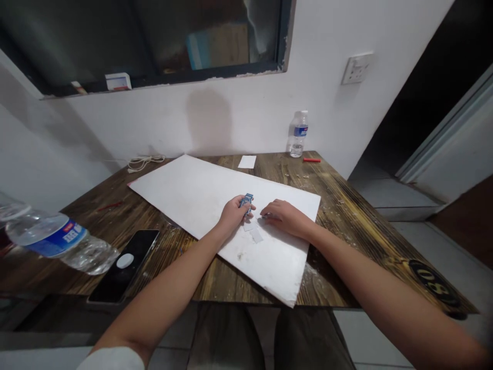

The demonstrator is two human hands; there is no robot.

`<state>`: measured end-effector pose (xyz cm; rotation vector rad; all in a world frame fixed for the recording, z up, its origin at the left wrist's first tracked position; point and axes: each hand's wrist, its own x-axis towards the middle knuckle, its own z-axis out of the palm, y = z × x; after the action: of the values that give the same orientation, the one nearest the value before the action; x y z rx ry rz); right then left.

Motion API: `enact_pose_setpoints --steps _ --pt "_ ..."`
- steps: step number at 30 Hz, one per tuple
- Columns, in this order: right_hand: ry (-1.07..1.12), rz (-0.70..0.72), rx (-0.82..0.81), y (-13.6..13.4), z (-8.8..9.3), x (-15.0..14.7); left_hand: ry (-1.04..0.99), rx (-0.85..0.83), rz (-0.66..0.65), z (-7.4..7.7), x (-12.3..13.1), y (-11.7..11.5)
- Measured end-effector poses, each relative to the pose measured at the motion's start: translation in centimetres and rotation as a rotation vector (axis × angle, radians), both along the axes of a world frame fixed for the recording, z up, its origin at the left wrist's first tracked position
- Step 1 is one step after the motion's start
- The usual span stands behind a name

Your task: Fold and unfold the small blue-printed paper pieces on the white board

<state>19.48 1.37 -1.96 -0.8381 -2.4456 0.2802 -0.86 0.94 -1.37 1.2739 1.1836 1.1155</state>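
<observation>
My left hand point(233, 213) is closed around a small blue-and-white packet point(247, 200), held just above a white board point(181, 187). Its exact kind is too small to make out. Right beside it, my right hand point(283, 216) rests low over the board, fingers loosely bent and apart, with no object visible in them. Small white paper pieces point(256, 235) lie on the board below and between the two hands, partly overlapping. The board lies at an angle across the wooden table point(346, 246).
At the left are a large water bottle point(63, 239) and a black phone point(140, 252) bearing a white disc point(125, 261). Along the back stand a small bottle point(299, 134), a red pen-like stick point(311, 160), a white card point(247, 162) and a coiled cable point(144, 162).
</observation>
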Motion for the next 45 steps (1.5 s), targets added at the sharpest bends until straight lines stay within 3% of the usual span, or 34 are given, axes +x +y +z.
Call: enact_pose_setpoints --steps 10,15,21,23,27,30,37,41,45 --pt "0.201 -0.052 0.016 -0.4 0.1 0.2 0.040 0.002 -0.007 0.6 0.3 -0.5" --pt "0.266 -0.010 0.023 -0.4 0.2 0.2 -0.013 0.019 -0.044 0.5 0.4 -0.5" --pt "0.354 -0.033 0.127 -0.7 0.3 -0.5 -0.001 0.040 -0.060 0.8 0.3 -0.7" --pt "0.401 -0.029 0.061 -0.9 0.5 -0.6 -0.001 0.047 -0.068 0.7 0.4 -0.7" --pt "0.457 -0.069 -0.184 -1.3 0.4 -1.0 -0.023 0.035 -0.123 0.3 0.6 -0.8" --pt "0.466 -0.167 -0.241 -1.4 0.2 -1.1 -0.046 0.025 -0.200 0.3 0.8 -1.0" --pt "0.440 -0.271 -0.173 -1.3 0.1 -1.0 -0.147 -0.061 -0.393 1.4 1.1 -2.2" --pt "0.363 -0.297 -0.074 -1.3 0.2 -0.9 -0.195 -0.098 -0.430 1.3 1.1 -2.3" --pt "0.342 -0.302 -0.086 -1.2 0.2 -0.8 -0.232 -0.147 -0.438 1.1 0.9 -2.2"
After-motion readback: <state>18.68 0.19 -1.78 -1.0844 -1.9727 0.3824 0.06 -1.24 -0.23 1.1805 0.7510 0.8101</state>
